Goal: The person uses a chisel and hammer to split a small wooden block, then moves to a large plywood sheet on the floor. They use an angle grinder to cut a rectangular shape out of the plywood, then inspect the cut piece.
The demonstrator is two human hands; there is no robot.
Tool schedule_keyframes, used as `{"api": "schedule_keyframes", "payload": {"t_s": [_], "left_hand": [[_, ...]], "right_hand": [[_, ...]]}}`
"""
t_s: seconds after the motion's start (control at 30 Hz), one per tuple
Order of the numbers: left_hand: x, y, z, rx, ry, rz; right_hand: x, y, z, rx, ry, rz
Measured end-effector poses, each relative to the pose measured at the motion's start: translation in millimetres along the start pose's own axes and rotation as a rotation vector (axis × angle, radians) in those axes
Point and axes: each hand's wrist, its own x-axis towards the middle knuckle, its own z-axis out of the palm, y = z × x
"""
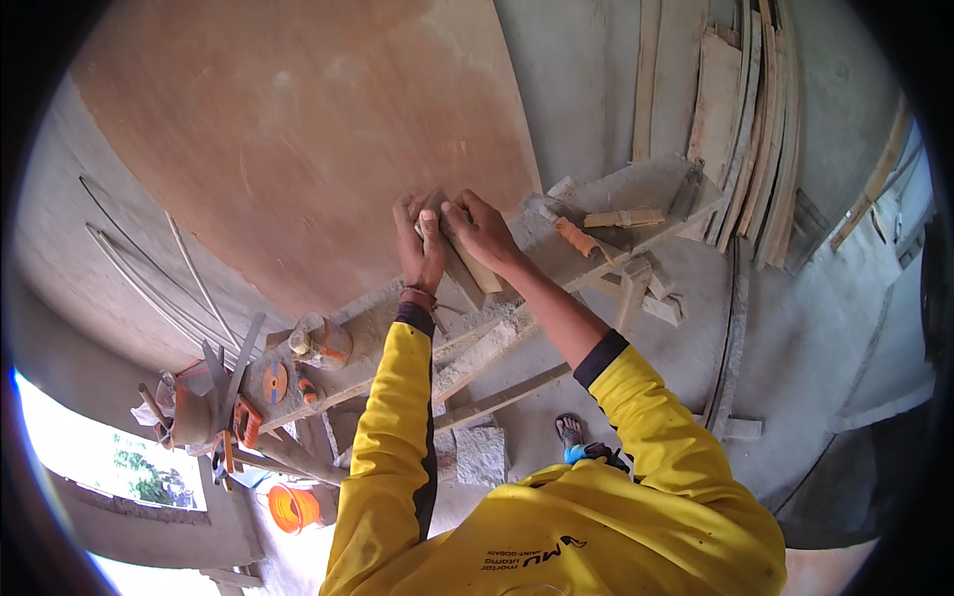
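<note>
My left hand (420, 238) and my right hand (480, 228) are closed on a short wooden piece (475, 270), held at an angle above a narrow, dusty plank bench (537, 248). My thumbs are near its top end. Behind my hands is a large brown plywood sheet (298, 119). Just right of my hands, an orange cylindrical tool (576, 237) and a bundle of short wood strips (624, 218) lie on the bench.
Toward the bench's left end are a stained container (323, 340), an orange-handled saw (245, 421) and other tools. An orange bucket (293, 509) and a stone block (482, 457) sit on the floor. Long boards (755, 139) lean at right; pale pipes (159, 288) lie left.
</note>
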Motion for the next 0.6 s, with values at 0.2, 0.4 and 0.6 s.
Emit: {"api": "schedule_keyframes", "payload": {"t_s": [0.2,0.4,0.6], "left_hand": [[-10.6,-5.4,-9.5,0.196,0.065,-0.031],[-10.5,-23.9,-4.6,-0.206,0.41,-0.24],[-13.5,-6.0,20.2,-0.096,0.402,-0.168]], "right_hand": [[-34.1,-17.9,-37.0,-0.047,-0.154,-0.086],[-55.8,36.2,-121.8,-0.881,0.1,-0.259],[-62.2,65.4,-146.1,-1.185,-0.045,0.03]]}}
